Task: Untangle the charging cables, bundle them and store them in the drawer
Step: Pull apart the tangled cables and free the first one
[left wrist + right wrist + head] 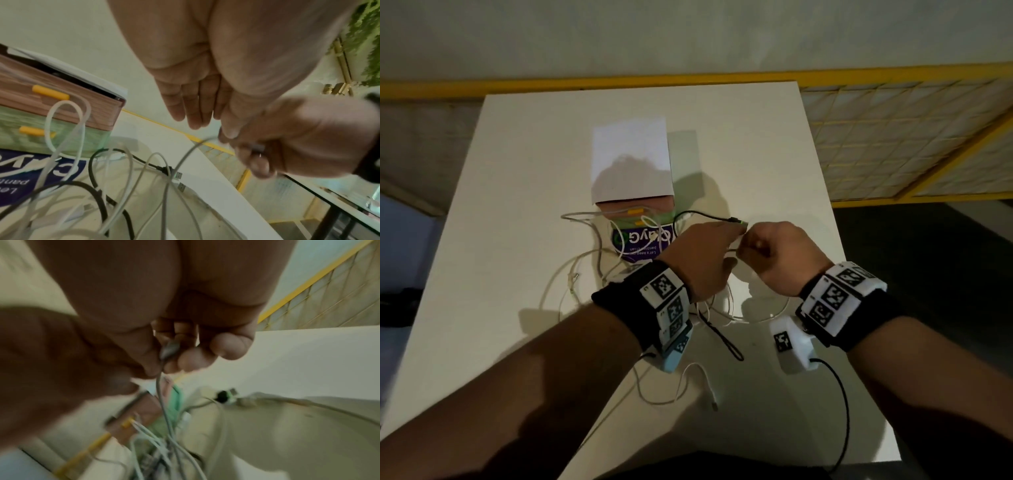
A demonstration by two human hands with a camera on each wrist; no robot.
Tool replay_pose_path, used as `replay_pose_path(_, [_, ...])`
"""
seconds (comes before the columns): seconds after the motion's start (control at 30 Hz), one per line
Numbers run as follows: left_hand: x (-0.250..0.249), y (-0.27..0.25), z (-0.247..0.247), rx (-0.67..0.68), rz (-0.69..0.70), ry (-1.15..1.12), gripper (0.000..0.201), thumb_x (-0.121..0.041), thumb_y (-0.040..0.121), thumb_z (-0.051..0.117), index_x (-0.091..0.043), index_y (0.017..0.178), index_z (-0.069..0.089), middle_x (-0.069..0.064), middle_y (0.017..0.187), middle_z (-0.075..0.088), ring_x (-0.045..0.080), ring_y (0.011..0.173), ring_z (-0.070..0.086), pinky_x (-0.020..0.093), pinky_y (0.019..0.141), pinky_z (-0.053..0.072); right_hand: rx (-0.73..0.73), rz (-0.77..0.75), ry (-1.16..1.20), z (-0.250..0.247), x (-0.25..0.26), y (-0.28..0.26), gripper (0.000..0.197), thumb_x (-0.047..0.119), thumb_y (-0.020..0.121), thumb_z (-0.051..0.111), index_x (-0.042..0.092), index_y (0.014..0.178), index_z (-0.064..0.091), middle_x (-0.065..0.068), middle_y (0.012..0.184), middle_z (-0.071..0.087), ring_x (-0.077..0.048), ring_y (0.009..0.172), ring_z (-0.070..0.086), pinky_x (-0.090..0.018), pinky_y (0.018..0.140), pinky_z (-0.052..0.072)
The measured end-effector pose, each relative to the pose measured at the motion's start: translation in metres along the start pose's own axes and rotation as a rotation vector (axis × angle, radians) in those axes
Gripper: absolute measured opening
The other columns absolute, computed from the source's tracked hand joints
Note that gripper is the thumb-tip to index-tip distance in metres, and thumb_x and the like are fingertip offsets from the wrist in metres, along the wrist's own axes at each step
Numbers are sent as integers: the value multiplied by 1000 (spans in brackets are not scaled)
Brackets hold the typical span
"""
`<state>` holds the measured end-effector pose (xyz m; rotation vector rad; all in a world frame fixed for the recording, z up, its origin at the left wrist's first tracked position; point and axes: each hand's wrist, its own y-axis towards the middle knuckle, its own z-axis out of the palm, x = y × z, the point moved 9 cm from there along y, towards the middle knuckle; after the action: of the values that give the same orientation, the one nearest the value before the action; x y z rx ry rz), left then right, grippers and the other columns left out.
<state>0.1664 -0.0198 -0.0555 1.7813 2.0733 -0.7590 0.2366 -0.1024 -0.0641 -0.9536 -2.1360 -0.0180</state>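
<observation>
A tangle of white and black charging cables (585,274) lies on the white table (524,164) in front of a small drawer unit (631,157) with a pink drawer (98,110) and a green drawer (90,141), both closed. My right hand (755,246) pinches the plug of a grey cable (169,348) above the tangle. The cable (185,154) hangs down into the heap. My left hand (722,246) reaches to the right hand with straight fingers (185,107); whether it touches the cable is unclear. A black cable's plug (738,221) lies just beyond both hands.
A purple printed sheet (643,245) lies under the drawer unit. A white cable loop (688,377) trails near the table's front edge. A yellow-framed mesh panel (893,137) stands past the table's right edge. Black leads (842,394) hang from the wrist cameras.
</observation>
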Motion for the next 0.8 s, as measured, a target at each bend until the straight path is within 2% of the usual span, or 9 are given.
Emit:
replay_pose_path(0.1, [4, -4, -19, -110, -31, -114, 12, -20, 93, 60, -18, 100, 69, -3, 93, 73, 10, 79, 62, 23, 72, 42, -45, -87, 292, -18, 27, -6, 3, 21, 84, 72, 21, 82, 73, 4, 69, 71, -8, 58, 61, -26, 58, 49])
replay_pose_path(0.17, [8, -12, -32, -202, -65, -371, 20, -17, 96, 59, -17, 80, 71, -4, 73, 71, 6, 64, 64, 23, 65, 46, -75, -130, 590, -28, 37, -9, 12, 16, 80, 77, 15, 92, 72, 0, 73, 74, -12, 59, 66, -28, 58, 52])
replay_pose_path(0.27, [18, -22, -37, -282, -152, -956, 19, -6, 97, 58, 5, 90, 71, 12, 76, 73, 20, 67, 71, 31, 68, 59, -16, -122, 839, -18, 38, -6, 50, 19, 66, 83, 10, 110, 62, -4, 87, 70, -18, 76, 69, -31, 69, 56])
replay_pose_path(0.33, [22, -28, -44, -354, -200, -1053, 18, -4, 97, 56, 7, 92, 69, 12, 76, 72, 20, 66, 69, 32, 65, 59, 123, -125, 826, 6, 48, -6, 57, 18, 59, 83, 9, 110, 59, -16, 100, 70, -28, 95, 70, -46, 83, 58])
replay_pose_path(0.4, [22, -32, -51, -406, -241, -1189, 17, -7, 99, 53, -1, 89, 66, 9, 70, 70, 22, 60, 65, 35, 62, 58, 278, -155, 817, 32, 63, -7, 42, 8, 65, 78, 8, 104, 63, -18, 100, 72, -33, 100, 70, -49, 88, 57])
replay_pose_path(0.5, [23, -35, -59, -394, -263, -1499, 22, -14, 100, 48, -8, 81, 58, 4, 52, 48, 15, 40, 41, 25, 45, 43, 330, -120, 620, 58, 68, -5, 4, 22, 75, 70, 18, 76, 70, -10, 72, 74, -33, 71, 72, -51, 81, 57])
replay_pose_path(0.57, [29, -42, -81, -350, -207, -1636, 22, -21, 91, 54, -17, 71, 46, -3, 48, 28, 10, 35, 23, 17, 39, 20, 322, -71, 545, 66, 59, -3, 24, 34, 80, 70, 23, 59, 67, -7, 58, 65, -31, 56, 61, -44, 70, 52])
replay_pose_path(0.67, [48, -58, -120, -302, -126, -1413, 39, -23, 75, 68, -19, 59, 33, -1, 50, 17, 11, 36, 13, 19, 43, 11, 255, -9, 698, 59, 54, 1, 35, 26, 83, 71, 20, 50, 59, -2, 48, 52, -20, 49, 51, -36, 66, 44])
replay_pose_path(0.8, [58, -59, -87, -141, -361, -515, 55, -58, 86, 58, -7, 65, 66, 6, 42, 48, 18, 38, 38, 27, 48, 37, 258, -54, 1025, 44, 85, 9, 19, 9, 80, 57, 6, 61, 59, -4, 46, 45, -20, 44, 42, -36, 59, 36])
